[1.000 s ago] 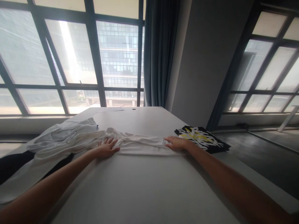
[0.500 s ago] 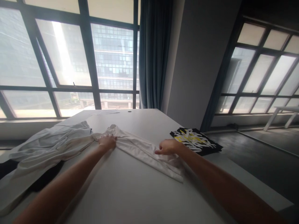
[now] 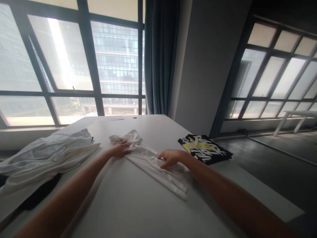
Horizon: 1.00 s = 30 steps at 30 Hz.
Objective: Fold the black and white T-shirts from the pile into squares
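Probably light and limp, the white cloth (image 3: 151, 164) suits edge holds; the left hand (image 3: 120, 148) lies spread on it; whether the right hand (image 3: 171, 158) pinches is unclear.

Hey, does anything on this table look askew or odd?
Nothing looks spilled or damaged. The white cloth beneath the left hand lies slanted and bunched at its far end, and the white clothes at left are rumpled, with black fabric poking out; the printed black clothes at right look neater.
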### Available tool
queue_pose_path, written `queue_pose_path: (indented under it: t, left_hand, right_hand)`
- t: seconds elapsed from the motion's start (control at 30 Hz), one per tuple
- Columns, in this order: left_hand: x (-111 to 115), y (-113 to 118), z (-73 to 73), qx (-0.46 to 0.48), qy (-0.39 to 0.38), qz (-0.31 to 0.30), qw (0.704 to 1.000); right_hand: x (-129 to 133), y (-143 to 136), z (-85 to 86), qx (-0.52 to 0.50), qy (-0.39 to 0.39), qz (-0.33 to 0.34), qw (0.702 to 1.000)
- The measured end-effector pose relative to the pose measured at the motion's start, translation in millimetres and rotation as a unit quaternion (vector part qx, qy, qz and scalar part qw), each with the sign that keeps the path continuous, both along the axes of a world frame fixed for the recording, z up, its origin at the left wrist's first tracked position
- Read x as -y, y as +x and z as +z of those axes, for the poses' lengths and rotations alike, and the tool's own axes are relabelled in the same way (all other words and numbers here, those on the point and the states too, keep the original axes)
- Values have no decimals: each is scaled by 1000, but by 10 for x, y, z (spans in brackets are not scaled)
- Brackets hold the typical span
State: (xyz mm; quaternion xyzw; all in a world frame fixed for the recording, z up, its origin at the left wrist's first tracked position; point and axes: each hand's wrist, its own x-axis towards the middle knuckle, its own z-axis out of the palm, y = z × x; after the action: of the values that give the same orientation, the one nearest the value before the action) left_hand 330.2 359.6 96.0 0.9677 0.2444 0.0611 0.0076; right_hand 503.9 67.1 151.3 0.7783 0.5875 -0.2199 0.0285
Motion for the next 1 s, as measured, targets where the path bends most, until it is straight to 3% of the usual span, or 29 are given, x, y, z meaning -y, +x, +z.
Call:
queue_pose_path:
  t: [0.13,0.23,0.37,0.5,0.6,0.7,0.83,1.0]
  left_hand:
    - [-44,-64,93,39,50,114,991]
    - [90,-101,106,48,59,144,987]
    - [429,-172,34,10,-10,92,996]
    - [801,-418,-45,-24,-57,32,998]
    - [1024,-724,-61,-57,-92,-7,994]
    - [1145,-1031,-45,-89,-128,-34,987]
    - [1176,-1303,27,-100,-148,-71,981]
    - [1292,-1442,180,-64,-120,-81,987]
  right_hand:
    - [-60,-234,34,-162,-55,3,985]
    - [-186,-312,28,-132,-15,28,991]
    - [-408,-320,-21,19,117,44,992]
    - [-585,-377,-164,41,223,95,969]
    - [-635,-429,-292,3,225,158,961]
    - [-610,-434,-349,-2,189,165,968]
    - [-492,-429,-286,38,166,123,978]
    - [-275,-631,-189,33,238,144,960]
